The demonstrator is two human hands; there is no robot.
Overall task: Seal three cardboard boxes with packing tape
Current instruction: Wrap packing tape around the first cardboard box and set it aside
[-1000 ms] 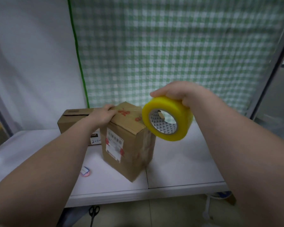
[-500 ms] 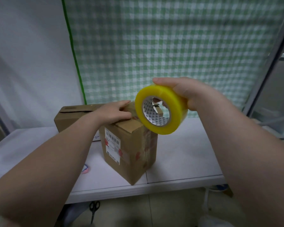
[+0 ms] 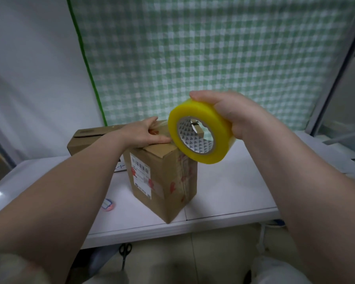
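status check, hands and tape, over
Left hand flat on top of the upright box. Right hand grips the tape roll, held at the box's top edge. Second box behind; nothing blocking.

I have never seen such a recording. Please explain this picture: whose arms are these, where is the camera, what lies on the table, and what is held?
There is no machine here: these are a person's two bare arms. The one picture comes from a wide-angle camera worn on the person's head, looking forward and down. On the white table stands an upright brown cardboard box with printed labels; a lower brown cardboard box lies behind it, and a small pink and white object lies to its left. The left hand rests flat on the upright box's top. The right hand grips a yellow roll of packing tape, held in the air near that top. On the floor lie black-handled scissors.
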